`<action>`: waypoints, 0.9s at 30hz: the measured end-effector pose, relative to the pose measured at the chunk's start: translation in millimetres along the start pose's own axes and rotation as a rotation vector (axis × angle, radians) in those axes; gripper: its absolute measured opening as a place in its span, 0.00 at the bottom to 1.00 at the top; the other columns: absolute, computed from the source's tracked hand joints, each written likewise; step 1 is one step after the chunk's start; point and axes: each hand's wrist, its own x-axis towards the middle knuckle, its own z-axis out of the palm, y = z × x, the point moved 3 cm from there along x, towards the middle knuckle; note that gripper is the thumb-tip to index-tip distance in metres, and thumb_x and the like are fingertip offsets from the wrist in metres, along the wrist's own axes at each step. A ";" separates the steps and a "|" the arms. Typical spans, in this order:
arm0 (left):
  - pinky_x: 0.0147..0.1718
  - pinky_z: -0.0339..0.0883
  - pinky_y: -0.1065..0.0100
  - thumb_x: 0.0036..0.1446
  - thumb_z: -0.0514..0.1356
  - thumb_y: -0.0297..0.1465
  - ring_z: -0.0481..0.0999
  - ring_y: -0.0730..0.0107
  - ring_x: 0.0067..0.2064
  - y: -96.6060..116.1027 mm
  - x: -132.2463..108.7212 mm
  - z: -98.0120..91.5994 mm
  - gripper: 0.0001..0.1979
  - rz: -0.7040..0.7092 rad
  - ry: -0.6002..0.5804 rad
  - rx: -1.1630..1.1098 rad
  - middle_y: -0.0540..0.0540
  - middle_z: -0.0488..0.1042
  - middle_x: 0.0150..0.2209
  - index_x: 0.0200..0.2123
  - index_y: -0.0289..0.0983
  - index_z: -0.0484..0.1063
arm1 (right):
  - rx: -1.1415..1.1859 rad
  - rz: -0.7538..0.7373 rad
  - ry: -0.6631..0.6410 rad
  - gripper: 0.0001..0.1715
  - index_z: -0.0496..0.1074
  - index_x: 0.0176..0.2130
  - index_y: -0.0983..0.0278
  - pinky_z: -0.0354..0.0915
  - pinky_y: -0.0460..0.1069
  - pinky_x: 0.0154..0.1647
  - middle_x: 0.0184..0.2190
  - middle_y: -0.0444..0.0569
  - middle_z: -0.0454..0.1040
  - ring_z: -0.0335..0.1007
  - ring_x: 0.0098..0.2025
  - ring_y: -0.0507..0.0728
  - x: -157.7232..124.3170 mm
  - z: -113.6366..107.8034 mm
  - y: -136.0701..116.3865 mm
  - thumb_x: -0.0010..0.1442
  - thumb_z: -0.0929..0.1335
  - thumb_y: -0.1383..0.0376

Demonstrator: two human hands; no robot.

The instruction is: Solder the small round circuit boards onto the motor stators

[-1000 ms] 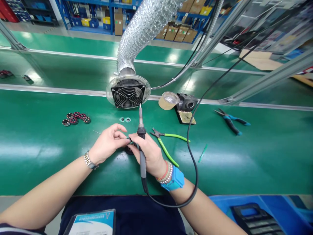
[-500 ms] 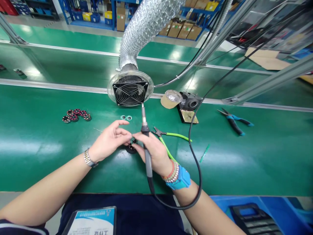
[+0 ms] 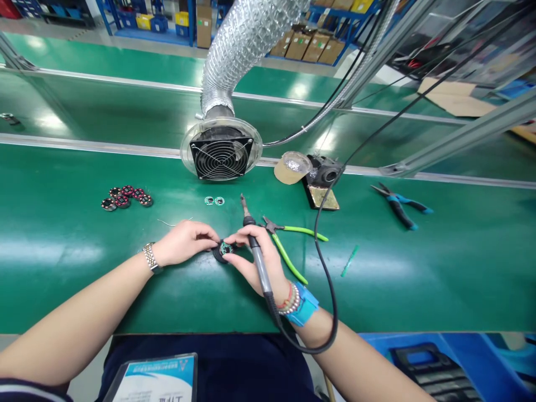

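Note:
A small round circuit board sits in a black holder on the green bench mat. My left hand rests low on the mat, its fingertips pinched on the board's left edge. My right hand grips a soldering iron along its palm, tip pointing up and away, while its fingers touch the board's right edge. The iron's black cable loops off to the right.
A fume fan on a foil duct stands behind. Green-handled cutters lie right of my right hand; blue-handled pliers farther right. Iron stand, tape roll, several round parts, two small rings.
Both hands have come down from a raised position to the mat, bringing the small board onto its black holder. The iron has tilted lower.

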 end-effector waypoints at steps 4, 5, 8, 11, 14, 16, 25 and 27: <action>0.28 0.62 0.73 0.52 0.55 0.33 0.71 0.73 0.27 -2.0 -0.4 -1.9 0.09 -0.085 0.019 -0.082 0.50 0.74 0.25 0.30 0.37 0.74 | -0.123 -0.072 -0.023 0.22 0.59 0.43 0.59 0.67 0.52 0.43 0.36 0.46 0.73 0.71 0.38 0.55 -4.4 4.9 -2.6 0.50 0.70 0.69; 0.28 0.62 0.73 0.52 0.55 0.33 0.71 0.73 0.27 -2.4 -0.8 -2.0 0.09 -0.099 0.022 -0.106 0.50 0.74 0.24 0.30 0.36 0.74 | -0.151 -0.082 -0.028 0.21 0.60 0.42 0.59 0.67 0.52 0.42 0.35 0.46 0.73 0.70 0.38 0.55 -4.6 5.1 -3.1 0.50 0.70 0.69; 0.27 0.62 0.73 0.51 0.55 0.32 0.69 0.74 0.26 -3.5 -1.5 -1.5 0.08 -0.112 0.020 -0.131 0.51 0.71 0.22 0.29 0.35 0.72 | -0.224 -0.119 -0.023 0.19 0.61 0.42 0.60 0.67 0.51 0.41 0.35 0.47 0.72 0.70 0.37 0.55 -3.8 3.1 -4.7 0.50 0.69 0.70; 0.27 0.62 0.73 0.52 0.54 0.33 0.69 0.74 0.25 -4.5 0.3 0.9 0.09 -0.105 0.014 -0.122 0.51 0.71 0.22 0.29 0.35 0.71 | -0.283 -0.167 -0.019 0.18 0.62 0.41 0.60 0.68 0.51 0.39 0.35 0.47 0.72 0.69 0.36 0.55 -2.8 0.7 -6.6 0.51 0.68 0.71; 0.26 0.63 0.73 0.54 0.53 0.34 0.70 0.74 0.25 -5.1 3.9 4.0 0.09 -0.128 0.020 -0.130 0.51 0.69 0.21 0.29 0.35 0.69 | -0.314 -0.182 -0.039 0.18 0.61 0.43 0.61 0.69 0.50 0.39 0.35 0.48 0.71 0.69 0.36 0.55 -2.4 0.2 -7.2 0.52 0.68 0.71; 0.26 0.63 0.72 0.55 0.51 0.32 0.70 0.73 0.24 -3.7 4.0 3.4 0.09 -0.144 0.051 -0.108 0.51 0.69 0.21 0.31 0.35 0.68 | -0.335 -0.190 -0.057 0.18 0.61 0.43 0.61 0.69 0.50 0.39 0.35 0.48 0.71 0.69 0.36 0.55 -2.1 0.4 -7.6 0.52 0.68 0.71; 0.32 0.61 0.70 0.55 0.54 0.32 0.71 0.70 0.31 21.4 -16.9 4.3 0.08 0.152 0.049 0.292 0.47 0.73 0.31 0.33 0.37 0.71 | -0.350 -0.194 -0.105 0.17 0.61 0.42 0.61 0.68 0.49 0.38 0.34 0.48 0.71 0.69 0.35 0.54 0.1 -1.6 -8.3 0.53 0.68 0.70; 0.33 0.60 0.70 0.56 0.52 0.31 0.71 0.69 0.32 19.2 -13.9 8.1 0.10 0.097 0.034 0.278 0.47 0.73 0.30 0.30 0.36 0.72 | -0.347 -0.195 -0.098 0.18 0.61 0.43 0.62 0.68 0.49 0.39 0.35 0.48 0.71 0.69 0.36 0.54 0.0 -1.9 -7.7 0.52 0.68 0.70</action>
